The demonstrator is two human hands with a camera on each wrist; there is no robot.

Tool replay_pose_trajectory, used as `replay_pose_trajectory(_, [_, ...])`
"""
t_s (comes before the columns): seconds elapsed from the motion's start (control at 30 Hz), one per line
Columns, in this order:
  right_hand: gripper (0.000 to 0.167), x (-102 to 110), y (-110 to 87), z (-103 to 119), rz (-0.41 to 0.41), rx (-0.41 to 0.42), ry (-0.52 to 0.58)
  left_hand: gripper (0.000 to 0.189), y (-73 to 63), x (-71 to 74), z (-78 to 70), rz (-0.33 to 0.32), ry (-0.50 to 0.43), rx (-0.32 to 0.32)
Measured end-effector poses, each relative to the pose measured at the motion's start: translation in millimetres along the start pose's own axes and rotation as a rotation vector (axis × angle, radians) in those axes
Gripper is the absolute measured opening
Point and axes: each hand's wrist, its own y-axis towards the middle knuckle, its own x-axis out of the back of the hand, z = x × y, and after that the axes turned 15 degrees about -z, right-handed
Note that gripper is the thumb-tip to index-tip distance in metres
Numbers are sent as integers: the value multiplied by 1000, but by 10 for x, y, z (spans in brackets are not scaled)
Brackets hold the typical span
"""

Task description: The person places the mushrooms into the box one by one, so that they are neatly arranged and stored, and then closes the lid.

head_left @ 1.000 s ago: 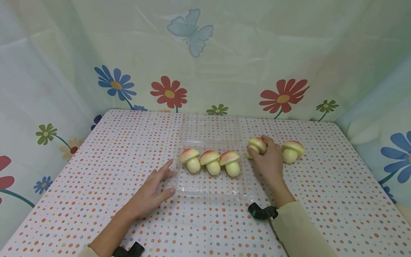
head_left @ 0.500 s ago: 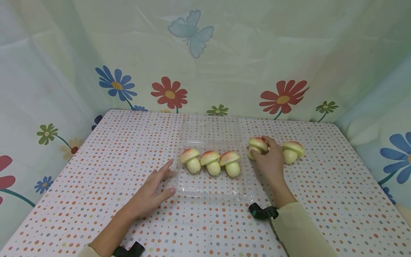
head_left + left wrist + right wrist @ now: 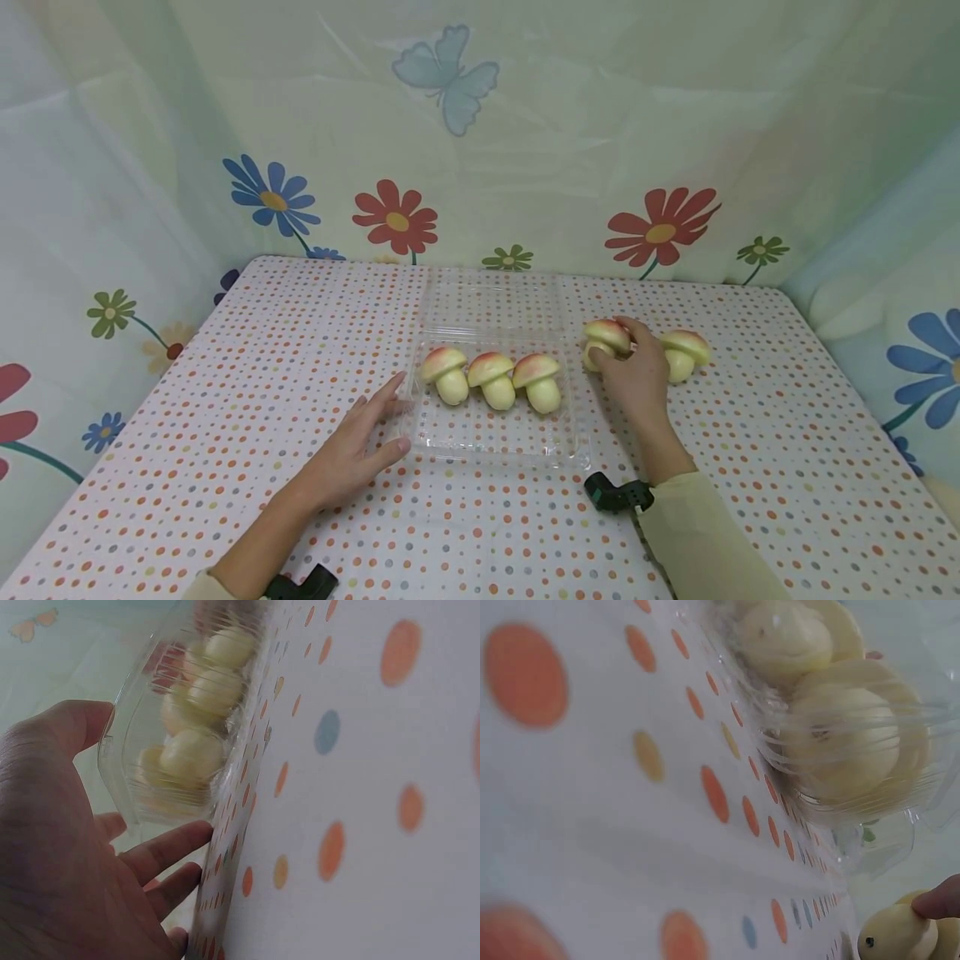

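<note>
My right hand [image 3: 637, 375] pinches a pale yellow mushroom [image 3: 600, 335] with a reddish cap, thumb on its near side, just right of a clear plastic box [image 3: 491, 442]. Three similar mushrooms, a left one [image 3: 452, 386], a middle one [image 3: 497, 392] and a right one [image 3: 543, 393], lie in a row inside the box. Along the box's left side rests my left hand [image 3: 348, 454], fingers spread; in the left wrist view its thumb [image 3: 90, 724] touches the rim. The right wrist view shows only a fingertip [image 3: 939, 900] on the held mushroom.
Another mushroom [image 3: 686, 354] lies on the table just right of my right hand. The box's clear lid [image 3: 491, 300] is folded back behind it. A dotted cloth [image 3: 300, 350] covers the table, and a flowered curtain [image 3: 540, 150] stands around the back and sides.
My right hand and the mushroom it holds have shifted slightly to the right. The left hand, the box and the three mushrooms inside have stayed in place.
</note>
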Motion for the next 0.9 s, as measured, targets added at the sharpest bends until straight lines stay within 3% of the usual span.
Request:
replay_pose_trajectory(0.6, [74, 90, 9, 72, 34, -55, 24, 80, -6, -3, -5, 3, -5, 15])
replay_pose_trajectory(0.9, [71, 127, -10, 148, 41, -25, 38, 79, 4, -6, -6, 0, 2, -3])
